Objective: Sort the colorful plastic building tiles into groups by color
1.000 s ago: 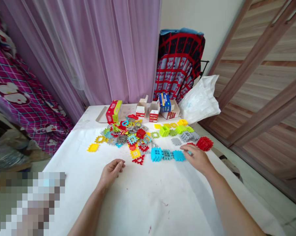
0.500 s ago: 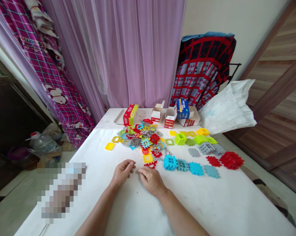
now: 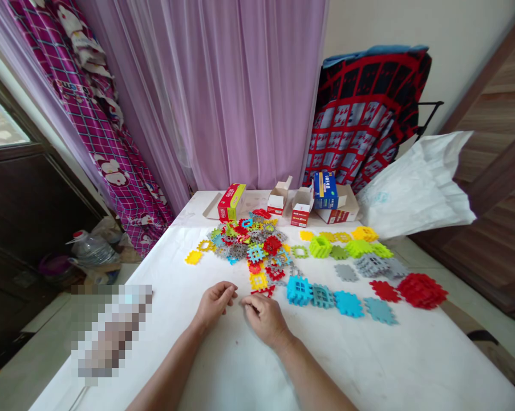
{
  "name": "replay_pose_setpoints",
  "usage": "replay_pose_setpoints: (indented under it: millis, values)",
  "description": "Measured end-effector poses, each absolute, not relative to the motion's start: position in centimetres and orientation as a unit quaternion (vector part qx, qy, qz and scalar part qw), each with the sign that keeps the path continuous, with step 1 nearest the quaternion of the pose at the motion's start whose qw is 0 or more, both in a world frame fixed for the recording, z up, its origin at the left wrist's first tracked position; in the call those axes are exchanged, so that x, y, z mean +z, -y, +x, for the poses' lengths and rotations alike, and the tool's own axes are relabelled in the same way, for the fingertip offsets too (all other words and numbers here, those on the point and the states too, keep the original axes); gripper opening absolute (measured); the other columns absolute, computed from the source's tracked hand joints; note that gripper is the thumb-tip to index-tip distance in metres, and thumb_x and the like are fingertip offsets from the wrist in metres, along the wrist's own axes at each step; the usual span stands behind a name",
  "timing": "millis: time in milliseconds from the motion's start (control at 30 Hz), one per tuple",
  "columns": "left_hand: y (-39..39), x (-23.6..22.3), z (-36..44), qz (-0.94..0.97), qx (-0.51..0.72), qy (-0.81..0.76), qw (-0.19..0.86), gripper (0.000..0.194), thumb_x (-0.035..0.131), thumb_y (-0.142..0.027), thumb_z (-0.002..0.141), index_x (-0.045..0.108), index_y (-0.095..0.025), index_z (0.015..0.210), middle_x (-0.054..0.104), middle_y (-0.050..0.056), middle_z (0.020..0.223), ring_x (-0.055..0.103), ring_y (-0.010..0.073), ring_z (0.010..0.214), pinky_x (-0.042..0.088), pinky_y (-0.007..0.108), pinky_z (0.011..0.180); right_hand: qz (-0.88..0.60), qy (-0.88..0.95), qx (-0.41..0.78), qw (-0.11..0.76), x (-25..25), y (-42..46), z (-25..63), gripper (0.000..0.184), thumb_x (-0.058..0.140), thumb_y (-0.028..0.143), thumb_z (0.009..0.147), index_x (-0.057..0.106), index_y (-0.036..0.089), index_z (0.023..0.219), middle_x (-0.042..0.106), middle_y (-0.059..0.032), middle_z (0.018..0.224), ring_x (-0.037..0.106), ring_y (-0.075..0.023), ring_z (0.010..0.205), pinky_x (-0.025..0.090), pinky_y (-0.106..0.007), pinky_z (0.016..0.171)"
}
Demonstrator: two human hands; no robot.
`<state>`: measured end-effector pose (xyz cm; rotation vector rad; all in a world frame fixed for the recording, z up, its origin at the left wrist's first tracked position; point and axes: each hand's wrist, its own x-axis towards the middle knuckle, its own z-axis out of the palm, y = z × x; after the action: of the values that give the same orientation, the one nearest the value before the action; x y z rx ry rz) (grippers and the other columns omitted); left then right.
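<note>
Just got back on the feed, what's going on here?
A person's two bare hands rest close together on a white-covered table. The left hand and right hand are loosely curled, with nothing visibly held. The right hand is nearest a red triangular plastic piece. Beyond the hands lies a mixed heap of plastic waffle blocks. To its right, pieces lie in colour groups: blue blocks, grey blocks, lime blocks and red blocks. Open cardboard boxes stand at the far edge.
</note>
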<state>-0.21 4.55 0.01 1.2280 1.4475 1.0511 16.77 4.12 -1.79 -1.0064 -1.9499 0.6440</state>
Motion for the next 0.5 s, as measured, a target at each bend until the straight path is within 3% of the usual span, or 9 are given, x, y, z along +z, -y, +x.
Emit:
replay_pose_setpoints:
  millis: [167,233,300,367,500]
  values:
    - [-6.6,0.1,-0.4,0.529,0.386,-0.592,0.47,0.038,0.061,-0.052,0.071,0.065,-0.018,0.088,0.067,0.002,0.074,0.054,0.0101,0.053,0.035,0.018,0.04,-0.401,0.775,0.247,0.421,-1.5,-4.2,16.9,0.028,0.047,0.007,0.077,0.069,0.022,0.084,0.071,-0.0027,0.079,0.065,-0.0151,0.076,0.049,-0.023,0.072]
    - [-8.1,0.5,-0.5,0.56,0.379,-0.602,0.425,0.037,0.061,-0.05,0.072,0.065,-0.019,0.09,0.068,0.001,0.073,0.056,0.0114,0.054,0.041,0.021,0.045,-0.403,0.769,0.24,0.434,-1.4,-4.5,17.3,0.028,0.047,0.006,0.076,0.069,0.023,0.084,0.072,-0.0027,0.081,0.066,-0.015,0.078,0.049,-0.023,0.074]
    - [-9.8,1.3,-0.4,0.623,0.376,-0.61,0.314,0.029,0.06,-0.045,0.075,0.067,-0.021,0.09,0.07,0.002,0.077,0.061,0.0147,0.063,0.048,0.027,0.06,-0.414,0.756,0.232,0.451,-1.2,-4.7,17.8,0.028,0.047,0.006,0.076,0.068,0.023,0.083,0.072,-0.0028,0.082,0.066,-0.0154,0.079,0.05,-0.024,0.075]
    - [-11.3,2.2,0.0,0.696,0.341,-0.606,0.181,0.026,0.059,-0.039,0.078,0.067,-0.024,0.098,0.072,0.005,0.096,0.064,0.0196,0.081,0.05,0.033,0.076,-0.429,0.739,0.227,0.468,-1.1,-5.0,18.1,0.026,0.048,0.007,0.076,0.068,0.023,0.082,0.072,-0.0028,0.081,0.067,-0.0158,0.077,0.051,-0.024,0.074]
    - [-13.6,3.0,1.5,0.771,0.259,-0.581,0.01,0.042,0.064,-0.039,0.078,0.063,-0.024,0.117,0.064,0.011,0.122,0.057,0.0301,0.112,0.041,0.046,0.096,-0.44,0.734,0.223,0.467,-1.1,-5.2,18.4,0.025,0.048,0.009,0.077,0.068,0.023,0.082,0.073,-0.0026,0.081,0.067,-0.0158,0.078,0.051,-0.025,0.075]
